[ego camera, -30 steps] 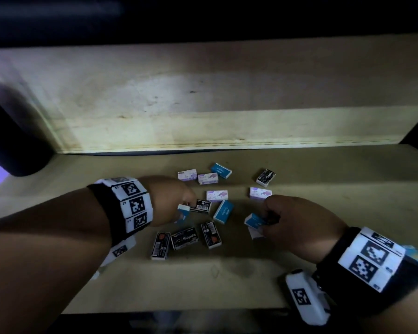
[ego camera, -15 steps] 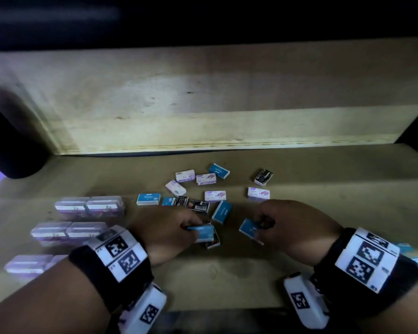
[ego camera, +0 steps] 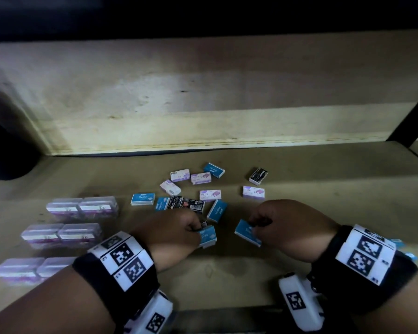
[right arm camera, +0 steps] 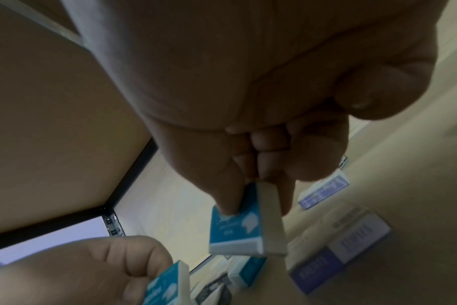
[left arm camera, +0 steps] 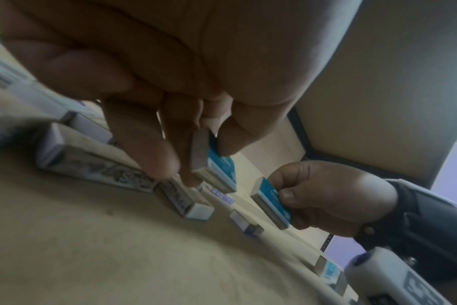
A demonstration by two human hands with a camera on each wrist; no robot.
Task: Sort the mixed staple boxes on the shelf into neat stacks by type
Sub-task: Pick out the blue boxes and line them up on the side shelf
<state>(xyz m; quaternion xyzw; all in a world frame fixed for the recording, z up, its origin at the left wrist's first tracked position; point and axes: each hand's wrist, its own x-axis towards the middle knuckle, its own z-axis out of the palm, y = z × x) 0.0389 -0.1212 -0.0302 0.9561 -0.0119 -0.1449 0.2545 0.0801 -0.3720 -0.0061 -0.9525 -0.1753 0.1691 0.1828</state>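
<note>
Pinching a blue staple box (ego camera: 207,235) between thumb and fingertips, your left hand (ego camera: 171,233) is holding it just above the shelf (ego camera: 323,213), tilted, thumb on the printed face as the left wrist view shows. Your right hand (ego camera: 288,229) is doing the same with a second blue box (ego camera: 246,232): thumb on the blue face, curled fingers behind, the box hanging corner-down in the right wrist view. The two boxes are sitting near each other but apart, in front of the loose pile.

Handling, as a judgement: these are looking like small stiff card boxes, dense for their size if full, with smooth printed faces. You are gripping by the broad faces; taking them across the long edges should give squarer control when you are setting one on the other. End flaps may open if squeezed there.

Further out, more blue boxes (ego camera: 143,199) are lying scattered with the purple-and-white boxes (ego camera: 253,192) and black boxes (ego camera: 258,175), none stacked yet. A black box (ego camera: 193,205) is lying just behind your left knuckles. At far left, rows of clear plastic cases (ego camera: 98,208) are standing in pairs, well apart from the pile; what they hold is too blurred to tell
</note>
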